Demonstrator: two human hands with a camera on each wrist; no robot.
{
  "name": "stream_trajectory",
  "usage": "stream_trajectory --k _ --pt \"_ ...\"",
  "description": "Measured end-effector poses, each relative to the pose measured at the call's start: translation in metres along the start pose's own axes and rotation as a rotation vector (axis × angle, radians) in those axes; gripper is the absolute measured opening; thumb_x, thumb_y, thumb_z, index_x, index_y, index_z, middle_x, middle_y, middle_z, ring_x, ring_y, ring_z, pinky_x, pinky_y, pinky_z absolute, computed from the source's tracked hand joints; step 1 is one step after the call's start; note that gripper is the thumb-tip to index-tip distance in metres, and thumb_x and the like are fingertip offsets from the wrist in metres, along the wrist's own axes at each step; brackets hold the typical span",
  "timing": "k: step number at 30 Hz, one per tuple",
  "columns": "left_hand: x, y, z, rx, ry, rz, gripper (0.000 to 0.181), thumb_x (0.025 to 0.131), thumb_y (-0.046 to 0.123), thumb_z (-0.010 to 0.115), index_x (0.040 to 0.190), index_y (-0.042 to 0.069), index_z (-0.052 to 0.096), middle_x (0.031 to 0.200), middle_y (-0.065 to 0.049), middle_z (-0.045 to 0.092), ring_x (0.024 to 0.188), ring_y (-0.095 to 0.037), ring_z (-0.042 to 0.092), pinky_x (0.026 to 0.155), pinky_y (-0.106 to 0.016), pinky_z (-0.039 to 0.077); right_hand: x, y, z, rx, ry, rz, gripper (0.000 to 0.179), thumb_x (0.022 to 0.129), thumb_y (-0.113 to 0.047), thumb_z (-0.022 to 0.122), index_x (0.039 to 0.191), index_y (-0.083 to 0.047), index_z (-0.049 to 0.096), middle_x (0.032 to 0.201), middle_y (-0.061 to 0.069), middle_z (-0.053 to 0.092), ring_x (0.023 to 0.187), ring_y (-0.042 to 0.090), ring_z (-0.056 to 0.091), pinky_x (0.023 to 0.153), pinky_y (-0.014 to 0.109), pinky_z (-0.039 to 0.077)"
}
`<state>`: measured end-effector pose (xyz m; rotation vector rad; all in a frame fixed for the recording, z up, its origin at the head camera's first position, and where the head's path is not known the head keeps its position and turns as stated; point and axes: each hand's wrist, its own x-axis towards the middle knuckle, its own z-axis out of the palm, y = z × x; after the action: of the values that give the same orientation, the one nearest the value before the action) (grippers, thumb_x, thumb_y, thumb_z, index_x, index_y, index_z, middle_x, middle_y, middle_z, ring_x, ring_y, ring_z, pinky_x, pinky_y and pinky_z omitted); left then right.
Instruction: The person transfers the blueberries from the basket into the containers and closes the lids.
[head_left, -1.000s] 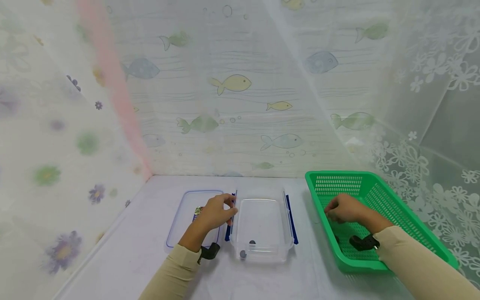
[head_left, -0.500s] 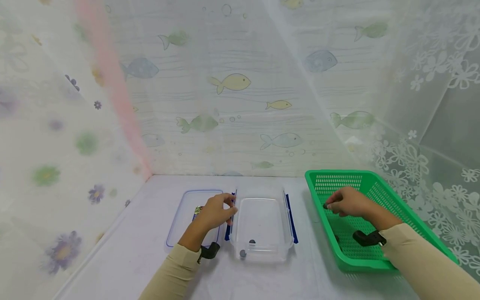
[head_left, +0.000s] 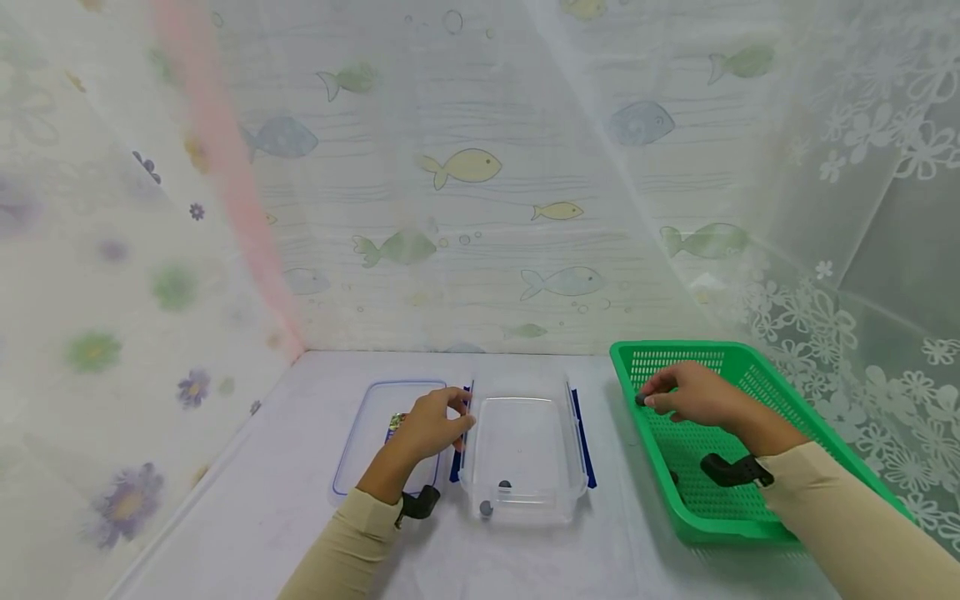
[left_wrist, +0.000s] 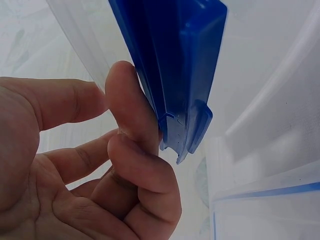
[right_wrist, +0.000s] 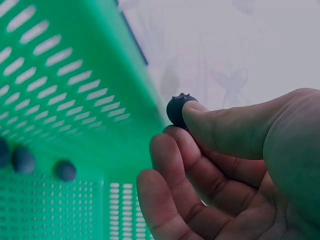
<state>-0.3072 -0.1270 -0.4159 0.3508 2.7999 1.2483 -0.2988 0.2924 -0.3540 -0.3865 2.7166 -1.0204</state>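
My right hand (head_left: 693,393) pinches a blueberry (right_wrist: 178,109) between thumb and fingertips, over the left rim of the green basket (head_left: 862,492). The berry is dark blue, with a small crown on top. My left hand (head_left: 431,423) holds the left rim of a clear plastic box (head_left: 521,512); in the left wrist view its thumb and fingers close on the wall beside a blue clip (left_wrist: 175,60). Blueberries (head_left: 486,507) show low at the box's front. Several more blueberries (right_wrist: 65,170) lie in the basket, partly cut off by the right wrist view.
A clear lid (head_left: 360,433) with a blue edge and a small colourful label (head_left: 395,423) lies left of the box, partly behind my left hand. The box's other blue clip (head_left: 582,437) hangs along its right side. A white cloth (head_left: 247,500) covers the table.
My right hand has risen from inside the basket to its left rim, bringing up a blueberry. The left hand and the box have stayed in place.
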Motion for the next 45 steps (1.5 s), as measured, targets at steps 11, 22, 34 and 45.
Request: stream_trajectory --k 11,22,34,45 --pt "0.0 0.0 -0.001 0.005 -0.004 0.007 0.043 0.098 0.022 0.07 0.138 0.008 0.062 0.112 -0.005 0.066 0.059 -0.014 0.068 0.061 -0.032 0.05 0.009 -0.027 0.012 -0.006 0.003 -0.027 0.022 0.101 -0.016 0.067 0.118 -0.004 0.072 0.111 0.01 0.071 0.096 0.022 0.068 0.081 0.042 0.061" --pt "-0.001 0.0 -0.001 0.0 -0.001 0.015 0.043 0.098 0.022 0.07 0.138 0.007 0.062 0.111 -0.005 0.067 0.059 -0.013 0.068 0.061 -0.032 0.051 0.019 -0.048 0.024 0.016 0.037 -0.063 0.02 0.1 -0.016 0.068 0.117 -0.007 0.072 0.11 0.01 0.069 0.097 0.024 0.067 0.079 0.038 0.06" --pt "-0.001 0.0 -0.002 -0.006 -0.005 0.007 0.044 0.098 0.022 0.07 0.139 0.008 0.062 0.112 -0.005 0.067 0.059 -0.014 0.068 0.061 -0.032 0.05 0.03 -0.068 0.043 0.017 0.032 -0.105 0.016 0.099 -0.014 0.068 0.114 -0.007 0.072 0.101 0.006 0.07 0.089 0.019 0.066 0.077 0.039 0.061" --pt "0.001 -0.002 -0.002 -0.01 -0.009 0.024 0.044 0.098 0.022 0.07 0.139 0.007 0.061 0.111 -0.005 0.067 0.059 -0.014 0.068 0.059 -0.032 0.049 0.042 -0.072 0.06 0.054 -0.03 -0.133 0.014 0.099 -0.014 0.069 0.111 -0.008 0.073 0.103 0.007 0.072 0.089 0.023 0.068 0.076 0.039 0.061"
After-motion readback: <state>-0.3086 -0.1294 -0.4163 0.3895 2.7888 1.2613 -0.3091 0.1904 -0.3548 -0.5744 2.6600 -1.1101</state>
